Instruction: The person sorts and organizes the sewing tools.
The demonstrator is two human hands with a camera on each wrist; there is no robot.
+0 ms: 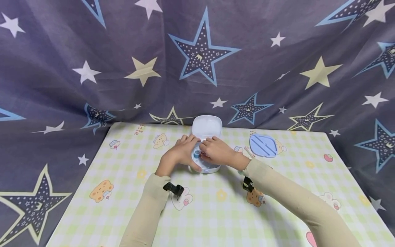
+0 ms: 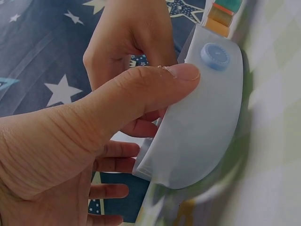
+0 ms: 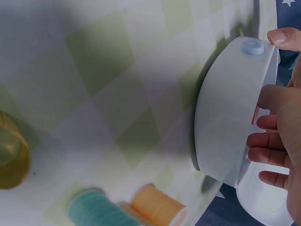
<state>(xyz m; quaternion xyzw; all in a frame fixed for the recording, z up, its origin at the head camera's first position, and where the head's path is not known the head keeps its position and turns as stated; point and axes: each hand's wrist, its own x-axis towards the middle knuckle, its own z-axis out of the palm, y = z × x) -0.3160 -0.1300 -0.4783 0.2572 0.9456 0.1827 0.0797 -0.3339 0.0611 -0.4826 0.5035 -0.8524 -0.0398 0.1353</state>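
Note:
A white plastic box [image 1: 211,168] lies on the table with its lid [image 1: 207,126] raised at the back. My left hand [image 1: 182,153] grips the box's left side, its thumb on the front rim near a pale blue button [image 2: 216,56]. Over the box's inside, my right hand [image 1: 218,151] has its fingers bent, at a small red item [image 3: 255,115] mostly hidden by them. Beside those fingers, a round blue piece [image 1: 196,153] sits in the box. The red item's kind cannot be made out.
A light blue tray-like piece [image 1: 263,145] lies to the right of the box. In the right wrist view, a teal thread spool [image 3: 101,209] and an orange one [image 3: 157,205] lie near a gold cylindrical thing [image 3: 13,155]. A star-patterned cloth [image 1: 203,96] hangs behind the table.

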